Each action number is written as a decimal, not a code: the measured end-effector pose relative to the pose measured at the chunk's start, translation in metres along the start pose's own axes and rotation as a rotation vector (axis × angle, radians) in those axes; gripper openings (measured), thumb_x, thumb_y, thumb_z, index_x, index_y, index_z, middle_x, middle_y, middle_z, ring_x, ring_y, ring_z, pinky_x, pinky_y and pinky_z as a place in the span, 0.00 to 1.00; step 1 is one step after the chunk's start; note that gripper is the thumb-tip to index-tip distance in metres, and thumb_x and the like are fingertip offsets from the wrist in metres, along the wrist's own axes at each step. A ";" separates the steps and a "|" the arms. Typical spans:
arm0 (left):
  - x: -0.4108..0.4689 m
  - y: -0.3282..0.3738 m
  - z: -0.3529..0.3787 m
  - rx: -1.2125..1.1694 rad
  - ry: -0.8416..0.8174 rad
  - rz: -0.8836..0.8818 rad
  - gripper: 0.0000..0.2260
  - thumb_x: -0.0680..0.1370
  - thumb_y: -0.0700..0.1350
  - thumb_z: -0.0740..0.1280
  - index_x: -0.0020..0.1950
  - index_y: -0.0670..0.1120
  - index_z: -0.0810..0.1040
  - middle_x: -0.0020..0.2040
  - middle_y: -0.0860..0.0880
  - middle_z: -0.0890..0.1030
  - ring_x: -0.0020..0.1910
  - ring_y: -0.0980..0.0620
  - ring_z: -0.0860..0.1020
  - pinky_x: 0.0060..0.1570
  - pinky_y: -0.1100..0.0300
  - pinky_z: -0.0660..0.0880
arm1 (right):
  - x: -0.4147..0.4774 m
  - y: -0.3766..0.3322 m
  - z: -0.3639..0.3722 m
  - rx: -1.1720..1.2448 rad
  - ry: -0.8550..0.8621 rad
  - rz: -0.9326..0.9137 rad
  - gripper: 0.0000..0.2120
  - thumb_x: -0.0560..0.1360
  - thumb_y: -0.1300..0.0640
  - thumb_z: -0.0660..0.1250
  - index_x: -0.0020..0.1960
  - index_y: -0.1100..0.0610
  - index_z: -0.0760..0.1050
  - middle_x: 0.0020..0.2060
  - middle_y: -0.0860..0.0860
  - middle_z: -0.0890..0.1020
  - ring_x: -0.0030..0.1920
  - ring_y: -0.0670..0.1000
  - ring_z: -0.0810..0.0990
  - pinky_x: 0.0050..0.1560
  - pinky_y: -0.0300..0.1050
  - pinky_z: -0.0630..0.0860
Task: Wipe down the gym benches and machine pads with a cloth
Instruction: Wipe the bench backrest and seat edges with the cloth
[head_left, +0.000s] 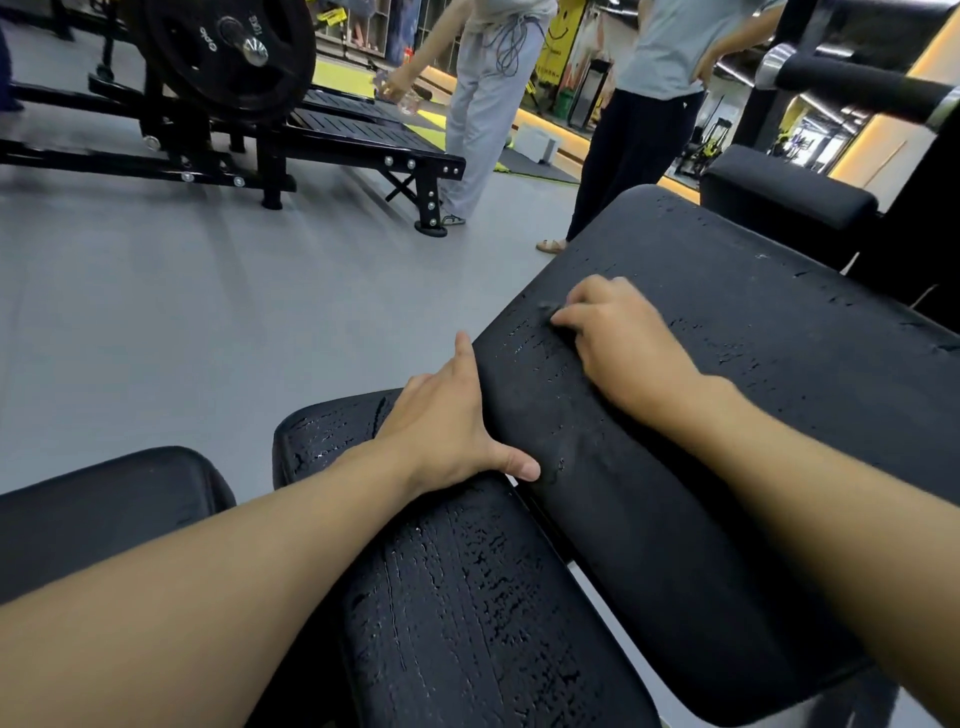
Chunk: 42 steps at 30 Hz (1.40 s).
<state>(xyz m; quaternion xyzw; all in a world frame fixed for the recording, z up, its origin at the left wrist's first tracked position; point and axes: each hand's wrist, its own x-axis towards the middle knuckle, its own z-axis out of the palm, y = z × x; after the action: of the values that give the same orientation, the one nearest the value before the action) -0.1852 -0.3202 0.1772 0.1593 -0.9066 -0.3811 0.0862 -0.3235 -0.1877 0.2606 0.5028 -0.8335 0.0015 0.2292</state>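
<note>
Right hand (618, 338) curled, fingers pressing what seems dark cloth (544, 307) on back pad (753, 364). Left hand (447, 421) flat, fingers straight, bracing pad edge, thumb on top. Advice: even pressure, long overlapping strokes across cracked surface.

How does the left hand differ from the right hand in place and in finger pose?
The left hand braces the side edge of the large pad, index finger straight, thumb on top; the right hand lies on the pad's top, fingers curled over a dark wad, seemingly the cloth. Both touch the same black pad.
</note>
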 end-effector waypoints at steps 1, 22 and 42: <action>0.001 -0.001 0.000 -0.006 -0.001 0.001 0.72 0.54 0.68 0.80 0.80 0.48 0.36 0.64 0.48 0.78 0.70 0.40 0.68 0.66 0.49 0.69 | -0.001 0.001 0.002 -0.011 0.040 0.085 0.15 0.74 0.70 0.62 0.55 0.61 0.83 0.51 0.58 0.78 0.48 0.62 0.73 0.50 0.57 0.75; 0.001 0.000 0.000 0.026 0.071 0.058 0.47 0.53 0.68 0.80 0.62 0.50 0.61 0.47 0.54 0.75 0.55 0.42 0.74 0.45 0.52 0.66 | -0.059 0.001 -0.010 0.010 0.146 0.091 0.14 0.71 0.67 0.61 0.49 0.60 0.83 0.47 0.58 0.79 0.43 0.62 0.74 0.45 0.57 0.77; 0.003 -0.005 0.002 0.102 0.118 0.183 0.53 0.59 0.68 0.78 0.78 0.50 0.63 0.75 0.50 0.62 0.74 0.48 0.60 0.74 0.52 0.59 | -0.113 -0.001 -0.027 -0.073 0.148 0.128 0.13 0.69 0.71 0.67 0.50 0.61 0.82 0.47 0.58 0.77 0.40 0.60 0.73 0.41 0.53 0.75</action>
<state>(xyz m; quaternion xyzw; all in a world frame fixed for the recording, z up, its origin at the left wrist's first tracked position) -0.1871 -0.3234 0.1719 0.1024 -0.9289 -0.3150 0.1655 -0.2680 -0.0876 0.2416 0.4384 -0.8442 0.0228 0.3075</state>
